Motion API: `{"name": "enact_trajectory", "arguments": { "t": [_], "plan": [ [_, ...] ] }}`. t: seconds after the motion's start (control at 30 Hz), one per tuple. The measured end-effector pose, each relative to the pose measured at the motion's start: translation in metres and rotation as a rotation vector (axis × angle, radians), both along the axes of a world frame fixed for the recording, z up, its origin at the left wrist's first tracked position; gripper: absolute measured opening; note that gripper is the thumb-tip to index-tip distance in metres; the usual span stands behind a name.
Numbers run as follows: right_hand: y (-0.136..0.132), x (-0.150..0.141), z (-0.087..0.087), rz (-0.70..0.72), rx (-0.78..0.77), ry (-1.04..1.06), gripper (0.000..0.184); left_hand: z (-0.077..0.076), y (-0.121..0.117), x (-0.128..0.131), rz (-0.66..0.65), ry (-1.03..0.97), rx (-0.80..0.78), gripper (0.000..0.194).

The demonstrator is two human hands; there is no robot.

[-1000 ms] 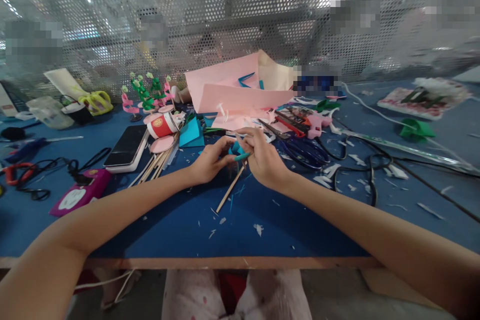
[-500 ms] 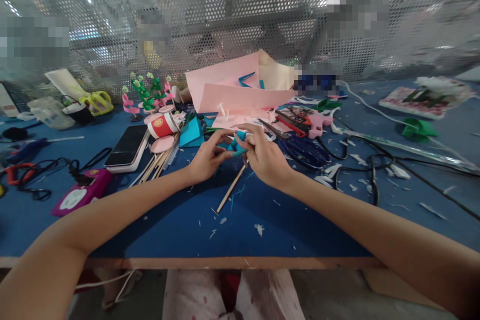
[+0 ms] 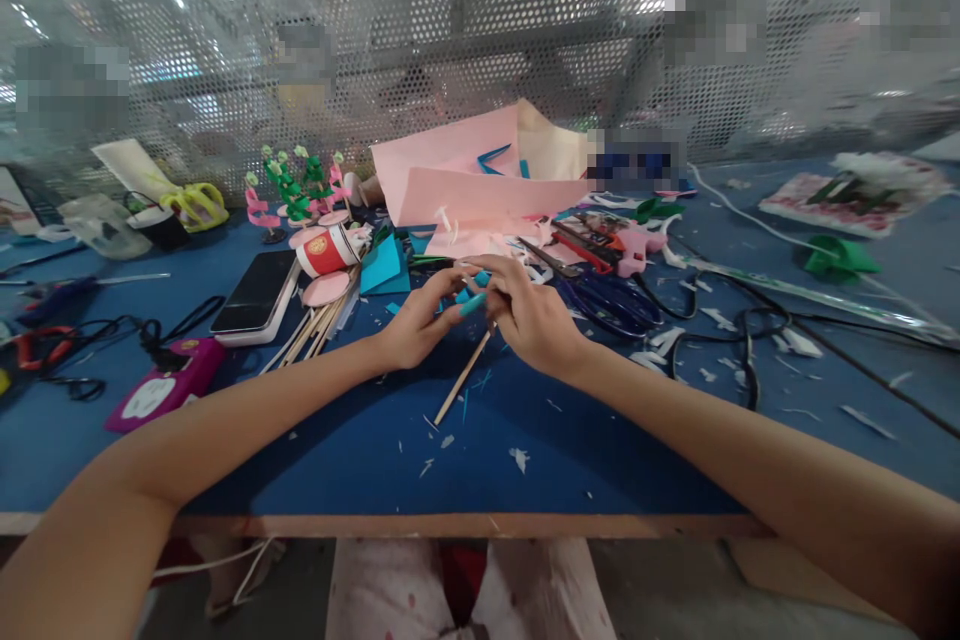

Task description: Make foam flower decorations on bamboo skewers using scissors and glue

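Note:
Between my hands, over the middle of the table, is a small piece of blue paper, partly hidden by fingers. My left hand pinches it from the left with the fingertips. Curled around its other side, my right hand has fingers closed on the same paper. A thin wooden stick slants toward me from beneath my right hand; whether that hand touches it cannot be made out. To the left, beyond my left hand, stands a folded blue paper sheet.
Left lie a phone-like device, a red-and-white paper cup, several sticks and a purple power socket. Folded pink paper stands behind. Dark blue-handled scissors, black cable and white scraps lie right.
The fingers of both hands have shifted around the blue paper, and its visible shape has changed slightly. The stick on the table stays put.

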State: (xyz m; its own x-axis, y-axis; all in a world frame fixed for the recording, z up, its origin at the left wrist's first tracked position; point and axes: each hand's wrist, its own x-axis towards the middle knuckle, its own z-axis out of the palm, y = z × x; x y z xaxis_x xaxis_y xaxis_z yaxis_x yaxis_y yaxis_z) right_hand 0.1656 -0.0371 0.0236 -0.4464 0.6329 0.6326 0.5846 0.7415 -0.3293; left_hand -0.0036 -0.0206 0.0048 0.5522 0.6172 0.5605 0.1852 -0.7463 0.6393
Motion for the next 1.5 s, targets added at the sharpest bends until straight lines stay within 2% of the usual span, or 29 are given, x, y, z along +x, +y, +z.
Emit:
{"name": "enact_trajectory", "arguments": {
  "t": [0.2,0.3,0.47,0.63,0.83,0.97,1.3,1.5],
  "plan": [
    [-0.002,-0.001,0.000,-0.007,0.040,-0.028,0.031,0.001,-0.001,0.003,0.040,-0.073,-0.057,0.028],
    [-0.001,0.001,0.000,-0.025,0.042,-0.024,0.030,-0.002,0.001,0.003,0.002,-0.076,-0.099,0.031],
    [0.002,0.001,0.000,-0.008,0.006,0.126,0.024,-0.005,0.002,0.001,-0.012,-0.037,-0.139,0.034],
    [0.003,-0.001,0.000,0.074,-0.073,0.277,0.021,-0.005,0.003,0.001,0.011,0.007,-0.136,0.035],
    [0.002,-0.002,0.000,0.182,-0.112,0.306,0.019,-0.004,0.004,0.002,0.025,-0.039,-0.228,0.027],
    [0.003,-0.001,0.000,0.178,-0.137,0.286,0.022,0.000,0.001,0.003,0.038,-0.103,-0.301,0.025],
    [0.006,0.000,-0.002,0.087,-0.222,0.350,0.026,0.006,-0.002,0.003,0.063,-0.152,-0.330,0.044],
    [0.005,-0.001,-0.002,0.097,-0.307,0.383,0.028,0.006,-0.003,0.003,0.041,-0.140,-0.310,0.032]
  ]
}}
